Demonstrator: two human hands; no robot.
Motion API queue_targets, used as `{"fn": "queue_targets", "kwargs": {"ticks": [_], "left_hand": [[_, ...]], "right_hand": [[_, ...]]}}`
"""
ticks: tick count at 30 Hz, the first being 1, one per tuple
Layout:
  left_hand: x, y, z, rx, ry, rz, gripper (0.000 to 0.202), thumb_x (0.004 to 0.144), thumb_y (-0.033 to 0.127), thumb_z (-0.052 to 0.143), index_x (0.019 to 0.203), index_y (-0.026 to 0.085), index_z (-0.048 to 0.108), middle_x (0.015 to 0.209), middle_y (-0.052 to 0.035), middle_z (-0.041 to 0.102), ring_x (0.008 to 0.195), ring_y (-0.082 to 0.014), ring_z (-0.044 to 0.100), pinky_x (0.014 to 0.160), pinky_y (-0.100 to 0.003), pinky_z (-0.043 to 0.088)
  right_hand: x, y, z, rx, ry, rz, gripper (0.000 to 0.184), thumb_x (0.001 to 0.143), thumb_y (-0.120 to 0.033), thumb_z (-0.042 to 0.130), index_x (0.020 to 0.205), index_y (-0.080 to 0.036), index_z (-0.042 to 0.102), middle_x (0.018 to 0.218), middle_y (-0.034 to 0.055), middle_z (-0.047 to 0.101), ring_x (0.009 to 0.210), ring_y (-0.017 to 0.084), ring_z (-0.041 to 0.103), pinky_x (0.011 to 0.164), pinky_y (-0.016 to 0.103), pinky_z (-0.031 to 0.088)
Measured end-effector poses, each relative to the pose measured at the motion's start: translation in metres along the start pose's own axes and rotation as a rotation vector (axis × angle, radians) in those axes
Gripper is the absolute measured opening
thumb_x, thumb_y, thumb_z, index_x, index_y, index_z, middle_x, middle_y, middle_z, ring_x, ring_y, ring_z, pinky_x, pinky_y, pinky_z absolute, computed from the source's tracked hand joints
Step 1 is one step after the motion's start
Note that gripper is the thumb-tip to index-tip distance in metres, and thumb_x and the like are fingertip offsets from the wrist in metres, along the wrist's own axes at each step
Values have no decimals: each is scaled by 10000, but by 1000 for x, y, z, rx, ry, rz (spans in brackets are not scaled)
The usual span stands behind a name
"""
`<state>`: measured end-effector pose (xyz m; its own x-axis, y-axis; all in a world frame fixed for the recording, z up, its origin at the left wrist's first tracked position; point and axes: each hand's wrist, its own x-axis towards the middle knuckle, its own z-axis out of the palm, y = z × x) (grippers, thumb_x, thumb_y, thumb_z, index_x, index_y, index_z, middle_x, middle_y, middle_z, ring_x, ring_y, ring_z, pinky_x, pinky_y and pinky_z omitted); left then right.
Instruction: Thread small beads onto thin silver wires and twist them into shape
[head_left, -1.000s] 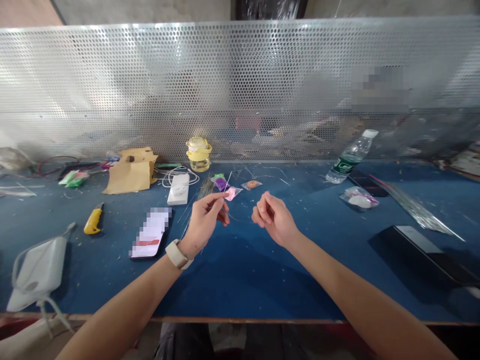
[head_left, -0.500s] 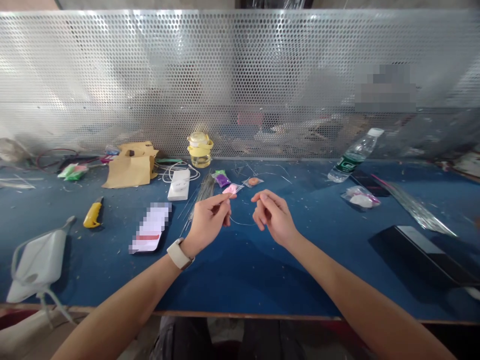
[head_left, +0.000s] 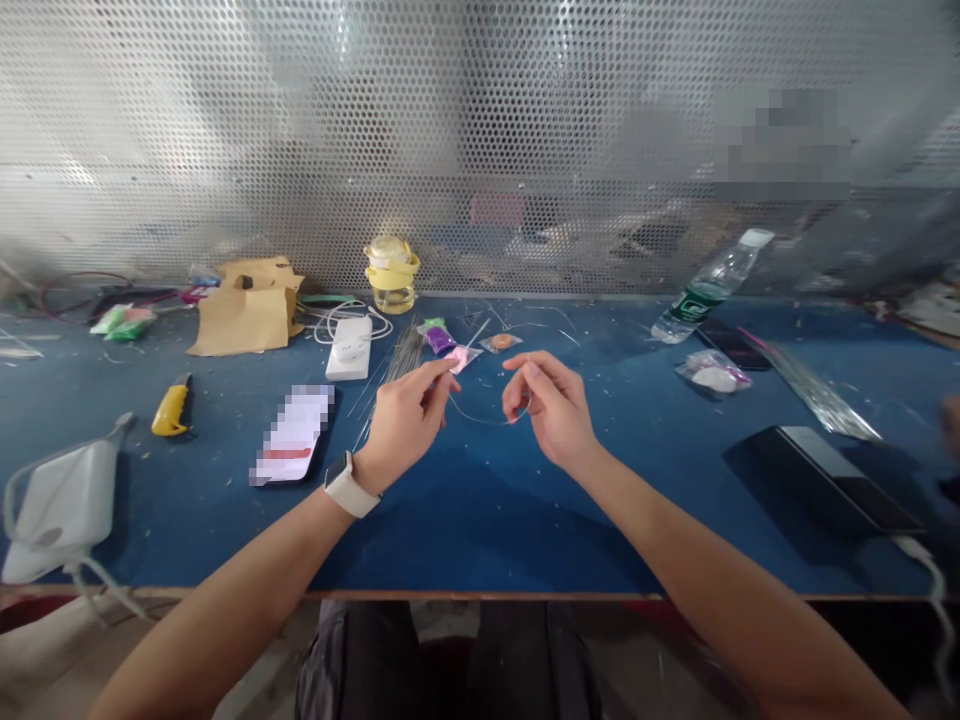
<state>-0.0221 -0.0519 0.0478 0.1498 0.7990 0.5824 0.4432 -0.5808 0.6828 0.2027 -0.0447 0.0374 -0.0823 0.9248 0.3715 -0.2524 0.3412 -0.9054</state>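
Observation:
A thin, pale wire point(head_left: 481, 421) sags in a shallow curve between my two hands above the blue table. My left hand point(head_left: 409, 410), with a white-banded watch at the wrist, is closed in a pinch on the wire's left end. On the other side my right hand point(head_left: 555, 408) pinches the wire with thumb and forefinger, the remaining fingers curled. Just beyond my left fingertips lies a small pink packet point(head_left: 463, 357). Purple and green packets point(head_left: 441, 338) and an orange one point(head_left: 501, 342) lie close by. A bundle of thin wires point(head_left: 405, 358) rests behind my left hand.
To the left are a phone point(head_left: 294, 436), a yellow utility knife point(head_left: 172, 408), a white power bank point(head_left: 351, 348) and brown paper point(head_left: 244, 320). A water bottle point(head_left: 709, 288), a wire bundle point(head_left: 821, 390) and a black box point(head_left: 825, 490) occupy the right. A perforated metal panel point(head_left: 450, 120) stands behind.
The view has tilted down slightly, so the table's things sit higher. My right fingers have shifted along the wire, whose curve now reaches around them. Both hands stay about the same distance apart.

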Motion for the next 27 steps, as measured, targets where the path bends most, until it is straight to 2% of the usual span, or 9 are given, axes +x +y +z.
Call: {"fn": "queue_targets", "kwargs": {"ticks": [3, 6, 9, 13, 15, 18, 20, 24, 27], "left_hand": [[3, -3, -1, -19, 14, -61, 226, 1122, 267, 587, 1191, 213, 796, 970, -21, 860, 517, -73, 684, 572, -214, 514], [7, -9, -3, -13, -2, -109, 216, 1117, 279, 613, 1220, 215, 792, 1018, -28, 870, 473, -63, 655, 548, -217, 497], [10, -14, -4, 65, -41, -119, 199, 1112, 311, 654, 1232, 210, 777, 925, -7, 861, 406, -53, 563, 549, -226, 475], [8, -10, -2, 77, -126, -78, 190, 1123, 288, 626, 1026, 199, 763, 711, 26, 765, 426, -62, 548, 546, -210, 435], [5, -5, 0, -16, -203, -95, 204, 1137, 291, 587, 1083, 205, 763, 705, 39, 757, 393, -55, 542, 511, -204, 426], [1, 0, 2, -136, -311, -112, 254, 1153, 301, 534, 1294, 222, 731, 683, 66, 740, 361, -64, 549, 478, -200, 433], [-1, 1, 3, -154, -337, -94, 260, 1152, 296, 527, 1314, 219, 715, 641, 83, 712, 361, -69, 553, 486, -197, 447], [-3, -2, 5, -96, -315, -6, 190, 1136, 293, 572, 1162, 204, 738, 601, 83, 695, 422, -67, 579, 545, -190, 459], [-3, -5, 8, -33, -317, 80, 167, 1115, 252, 605, 1066, 203, 757, 572, 82, 682, 463, -68, 585, 588, -190, 457]], "right_hand": [[3, -3, 0, 103, -197, 94, 318, 1006, -571, 800, 1002, -254, 827, 655, -27, 712, 587, 160, 698, 598, 322, 585], [3, -2, 3, 110, -273, 66, 307, 995, -561, 841, 988, -254, 830, 632, -35, 706, 615, 157, 709, 670, 330, 607], [3, 0, 2, 41, -172, -15, 344, 1003, -611, 828, 995, -268, 811, 635, -47, 682, 595, 164, 703, 673, 354, 616], [1, -1, -2, -239, -51, -143, 325, 1095, -574, 717, 1054, -266, 810, 689, -41, 674, 551, 131, 672, 615, 319, 565], [-1, -1, -2, -418, -55, -184, 330, 1129, -536, 670, 1082, -248, 825, 725, -29, 687, 539, 107, 636, 578, 294, 517], [-4, 3, -1, -584, -90, -238, 348, 1147, -502, 639, 1126, -223, 845, 761, -6, 722, 581, 102, 627, 585, 279, 490], [-5, 7, 0, -580, -83, -219, 372, 1143, -513, 642, 1153, -205, 851, 763, 3, 739, 583, 105, 630, 581, 276, 490], [-3, 14, -1, -473, -37, -128, 392, 1109, -533, 703, 1191, -185, 864, 745, -2, 751, 488, 82, 577, 520, 271, 462], [-3, 13, 0, -431, -78, -106, 385, 1081, -543, 744, 1137, -189, 883, 722, -4, 745, 469, 76, 551, 497, 268, 437]]}}
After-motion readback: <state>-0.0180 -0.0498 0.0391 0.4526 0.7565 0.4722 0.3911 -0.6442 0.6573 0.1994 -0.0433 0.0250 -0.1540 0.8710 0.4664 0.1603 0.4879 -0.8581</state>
